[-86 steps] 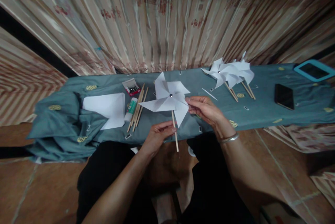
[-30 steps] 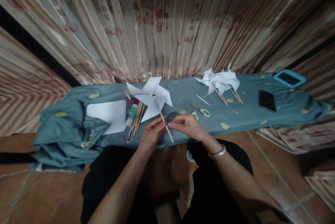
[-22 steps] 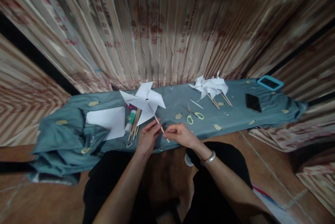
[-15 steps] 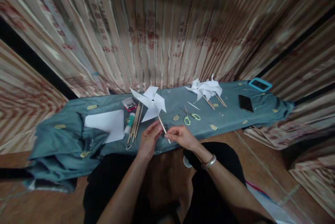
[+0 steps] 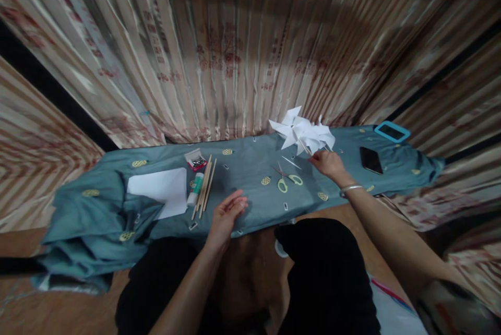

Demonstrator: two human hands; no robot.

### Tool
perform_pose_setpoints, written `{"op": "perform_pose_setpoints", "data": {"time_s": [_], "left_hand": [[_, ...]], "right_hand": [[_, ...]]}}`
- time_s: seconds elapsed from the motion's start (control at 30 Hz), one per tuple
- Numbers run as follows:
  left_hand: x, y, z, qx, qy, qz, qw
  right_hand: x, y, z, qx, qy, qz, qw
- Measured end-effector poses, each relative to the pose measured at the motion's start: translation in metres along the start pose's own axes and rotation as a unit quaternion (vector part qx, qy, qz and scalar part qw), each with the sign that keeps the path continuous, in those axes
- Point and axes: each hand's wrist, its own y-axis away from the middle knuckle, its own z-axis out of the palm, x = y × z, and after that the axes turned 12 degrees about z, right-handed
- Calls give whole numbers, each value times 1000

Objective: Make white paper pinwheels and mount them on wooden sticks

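My right hand is closed at the back right of the cloth, pinching the stick of a white paper pinwheel. The held pinwheel overlaps other white paper pinwheels, so their edges are hard to separate. My fingers hide most of the stick. Near the front edge my left hand hovers with fingers loosely apart, holding nothing. Between the hands lie open scissors with yellow-green handles and a thin white paper strip.
Wooden sticks, a glue stick, a small box of metal pins and white paper sheets lie on the left. A dark phone and a blue-framed device lie right. Curtains hang behind.
My right hand has carried the pinwheel from the middle to the back right, beside the other pinwheels. My left hand has let go of its stick and stayed near the front.
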Motion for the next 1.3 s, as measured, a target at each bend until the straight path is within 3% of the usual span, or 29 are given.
{"op": "perform_pose_setpoints", "data": {"time_s": [0.3,0.6,0.8,0.93,1.0,1.07,1.2,1.3], "left_hand": [[-1,-1,-1,0,-17,-12,1000],[-4,0,-10,1,-35,11,999],[-7,4,-21,1,-62,44,997],[6,0,-39,-3,-147,109,983],[21,-5,-58,6,-241,181,954],[39,-11,-80,18,-373,256,891],[68,-21,-121,40,-452,280,846],[72,-26,-135,-20,-604,294,740]], "right_hand": [[20,-39,36,-30,47,57,997],[26,-35,43,-35,38,74,996],[3,2,30,5,14,-2,1000],[-47,54,30,17,-94,-139,986],[-77,84,35,-15,-150,-196,969],[-104,111,45,-35,-200,-267,942],[-137,149,71,-24,-240,-344,908],[-143,163,87,1,-241,-348,906]]}}
